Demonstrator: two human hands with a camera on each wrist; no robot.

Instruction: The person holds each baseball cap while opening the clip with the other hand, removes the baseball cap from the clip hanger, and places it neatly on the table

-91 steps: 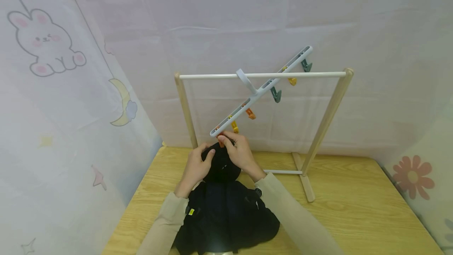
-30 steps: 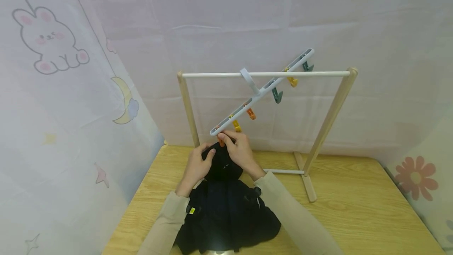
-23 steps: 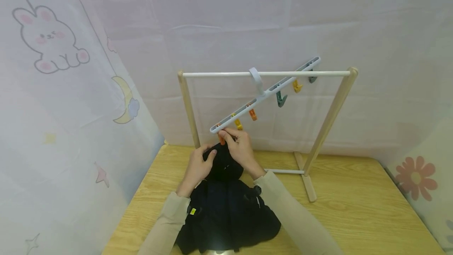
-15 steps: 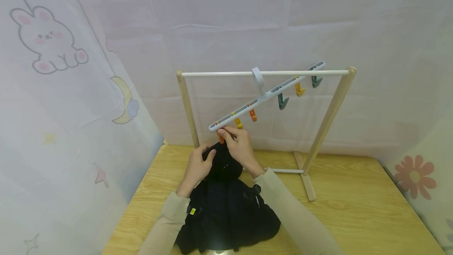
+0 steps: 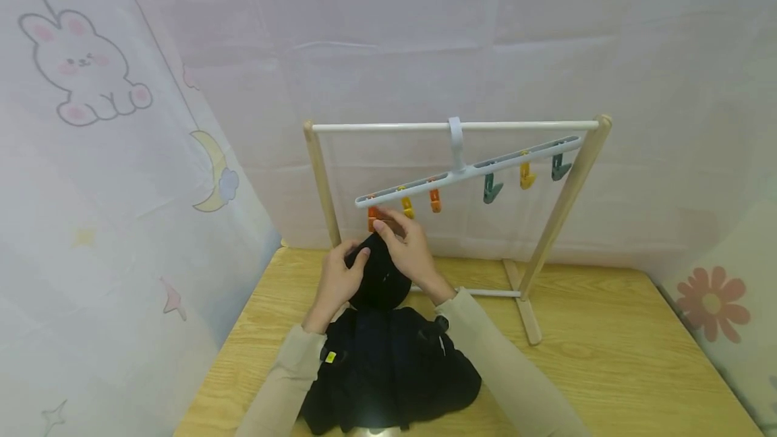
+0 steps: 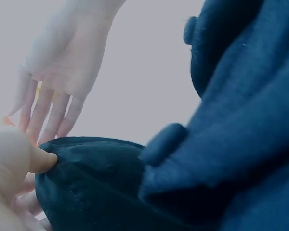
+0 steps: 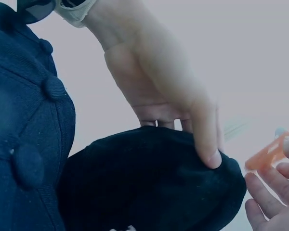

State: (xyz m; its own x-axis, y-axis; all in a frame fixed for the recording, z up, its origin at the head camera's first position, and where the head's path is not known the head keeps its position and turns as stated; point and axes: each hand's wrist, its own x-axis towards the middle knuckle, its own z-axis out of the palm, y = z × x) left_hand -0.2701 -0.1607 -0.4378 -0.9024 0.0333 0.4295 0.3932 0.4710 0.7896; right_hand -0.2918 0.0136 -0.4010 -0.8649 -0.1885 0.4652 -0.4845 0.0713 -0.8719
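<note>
My left hand (image 5: 342, 275) pinches the edge of a black rounded cloth flap (image 5: 381, 282) between thumb and fingers, plainly seen in both wrist views. The flap adjoins a larger dark cloth item (image 5: 394, 369) with seams and round buttons; its exact kind is unclear. Above the flap, my right hand (image 5: 413, 255) has its thumb and fairly straight fingers beside the orange clip (image 5: 371, 218) at the left end of a pale clip hanger (image 5: 458, 172). In the right wrist view, this orange clip (image 7: 267, 153) lies against the right fingertips, apart from the flap.
The hanger hooks over the white bar (image 5: 376, 127) of a wooden-legged rack (image 5: 567, 214), tilted with its right end higher. Several other orange, yellow and green clips (image 5: 492, 187) hang along it. The rack stands on a wooden table (image 5: 619, 342), before a printed cloth backdrop (image 5: 637, 52).
The hanger has swung towards level: its left end rose, its right end dropped and its hook shifted right. The orange clip has come up off the flap area. Both hands moved little.
</note>
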